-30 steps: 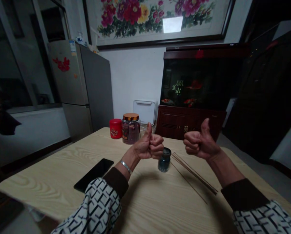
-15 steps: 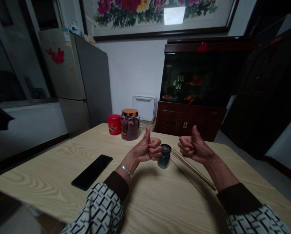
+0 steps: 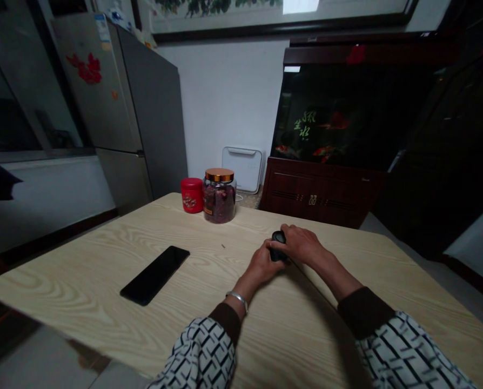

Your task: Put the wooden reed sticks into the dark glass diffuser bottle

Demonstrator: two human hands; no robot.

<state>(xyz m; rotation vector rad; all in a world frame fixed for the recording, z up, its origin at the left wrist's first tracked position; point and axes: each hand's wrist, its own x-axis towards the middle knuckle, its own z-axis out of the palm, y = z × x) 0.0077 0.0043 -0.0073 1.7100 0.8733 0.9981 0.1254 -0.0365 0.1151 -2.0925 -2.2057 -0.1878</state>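
A small dark glass bottle [image 3: 278,238] with a black cap stands on the wooden table [image 3: 104,270], mostly hidden between both hands. My left hand [image 3: 265,263] is wrapped round its lower body. My right hand [image 3: 302,243] closes over its upper part and cap from the right. The thin sticks that lay beside the bottle are hidden under my right forearm.
A black phone [image 3: 155,274] lies flat at the left. At the far table edge stand a red tin [image 3: 192,195] and a glass jar [image 3: 219,195] with a copper lid. Behind are a fridge [image 3: 120,102], a white box [image 3: 242,168] and a fish tank [image 3: 339,119].
Both hands dropped from thumbs-up fists above the table and closed on the small bottle. The camera tilted downward.
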